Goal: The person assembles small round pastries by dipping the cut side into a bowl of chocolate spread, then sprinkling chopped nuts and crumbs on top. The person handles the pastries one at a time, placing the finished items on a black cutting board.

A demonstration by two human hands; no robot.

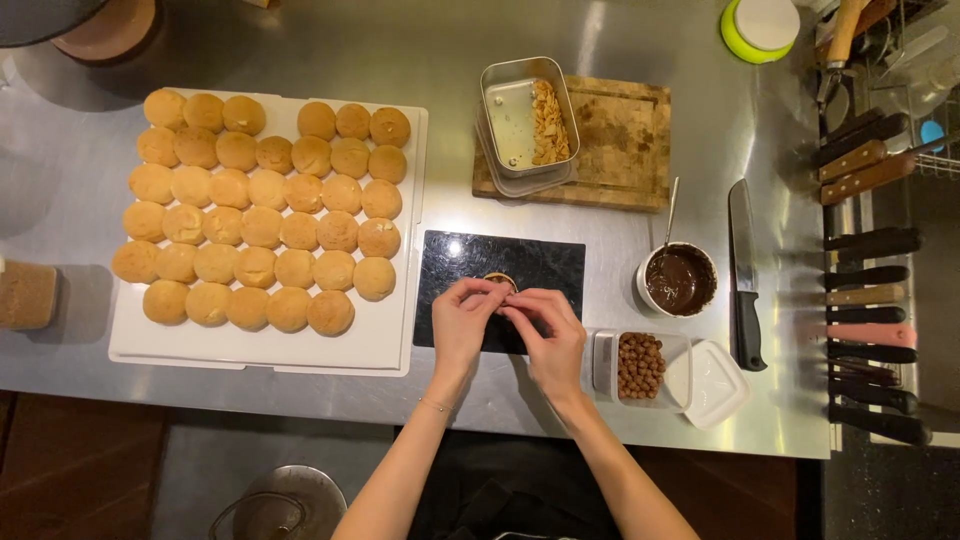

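Note:
Both hands meet over a black slate board (540,262) on the steel counter. My left hand (462,318) and my right hand (545,325) pinch a small round pastry shell (499,281) between their fingertips; most of it is hidden by the fingers. A white tray (385,345) to the left carries several rows of golden round buns (262,226).
A bowl of chocolate cream (680,279) with a spoon stands right of the slate. A clear tub of hazelnuts (641,366) and its lid (718,382) sit near the front edge. Behind are a wooden board (625,145) with a metal tin (527,120), a knife (742,270), a knife rack (868,270).

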